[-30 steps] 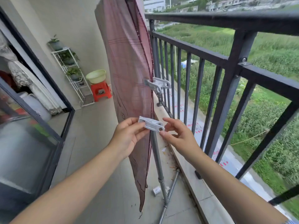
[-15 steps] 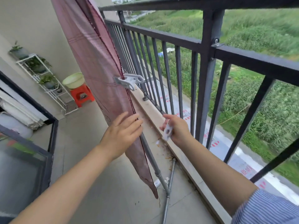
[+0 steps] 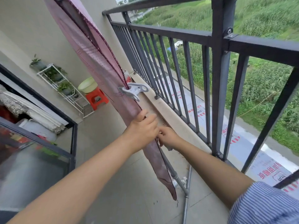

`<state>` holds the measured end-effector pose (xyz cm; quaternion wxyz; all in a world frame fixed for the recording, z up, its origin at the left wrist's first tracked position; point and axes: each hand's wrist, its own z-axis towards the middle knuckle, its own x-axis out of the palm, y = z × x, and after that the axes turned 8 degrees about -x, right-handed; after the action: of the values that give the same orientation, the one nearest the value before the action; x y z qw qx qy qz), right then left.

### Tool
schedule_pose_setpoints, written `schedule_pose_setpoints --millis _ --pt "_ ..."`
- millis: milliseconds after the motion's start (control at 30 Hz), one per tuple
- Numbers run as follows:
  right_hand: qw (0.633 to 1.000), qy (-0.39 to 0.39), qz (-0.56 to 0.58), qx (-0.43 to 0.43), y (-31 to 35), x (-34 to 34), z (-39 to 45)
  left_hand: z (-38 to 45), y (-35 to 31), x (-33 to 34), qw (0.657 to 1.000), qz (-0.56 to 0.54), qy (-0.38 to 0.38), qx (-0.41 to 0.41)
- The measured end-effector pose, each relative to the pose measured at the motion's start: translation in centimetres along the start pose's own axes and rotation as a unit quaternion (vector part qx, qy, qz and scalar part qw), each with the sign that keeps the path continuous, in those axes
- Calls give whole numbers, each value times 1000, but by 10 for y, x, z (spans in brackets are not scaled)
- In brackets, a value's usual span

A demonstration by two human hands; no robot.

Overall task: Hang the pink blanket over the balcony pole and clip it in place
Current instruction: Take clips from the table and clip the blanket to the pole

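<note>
The pink blanket [image 3: 97, 50] hangs in a long narrow fold down a tilted grey metal pole [image 3: 176, 177]. One white clip [image 3: 133, 91] pinches the blanket's edge to the pole at mid height. Below it, my left hand [image 3: 142, 129] grips the blanket around the pole. My right hand [image 3: 168, 138] is right beside it on the railing side, fingers curled on a second white clip [image 3: 169, 149], of which only a small end shows under the palm. The blanket's bottom tip hangs free near the floor.
The dark balcony railing [image 3: 178, 33] and its concrete ledge [image 3: 171, 113] run along the right. A white plant shelf [image 3: 64, 88], an orange stool [image 3: 96, 98] with a green basin [image 3: 87, 84], and a glass door frame [image 3: 73, 138] stand on the left.
My left hand has closed on the blanket and pole below the first clip. My right hand has brought the second clip in against the blanket's edge. The view has swung left and down.
</note>
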<state>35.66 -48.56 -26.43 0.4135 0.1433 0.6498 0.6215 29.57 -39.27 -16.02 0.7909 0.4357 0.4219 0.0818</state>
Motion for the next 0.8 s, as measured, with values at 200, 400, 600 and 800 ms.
schedule_pose_setpoints --millis 200,400,600,800 --pt "998 -63 -9 -9 -20 -14 -17 25 3 -1 999 -4 33 -12" --pt "998 -42 15 -45 -19 -9 -32 28 9 0 998 -28 44 45" --pt "993 -48 -98 -53 -44 27 -34 23 17 -1 984 -56 113 125" --pt "989 -109 -95 -44 -47 33 -30 21 6 -4 964 -21 205 167"
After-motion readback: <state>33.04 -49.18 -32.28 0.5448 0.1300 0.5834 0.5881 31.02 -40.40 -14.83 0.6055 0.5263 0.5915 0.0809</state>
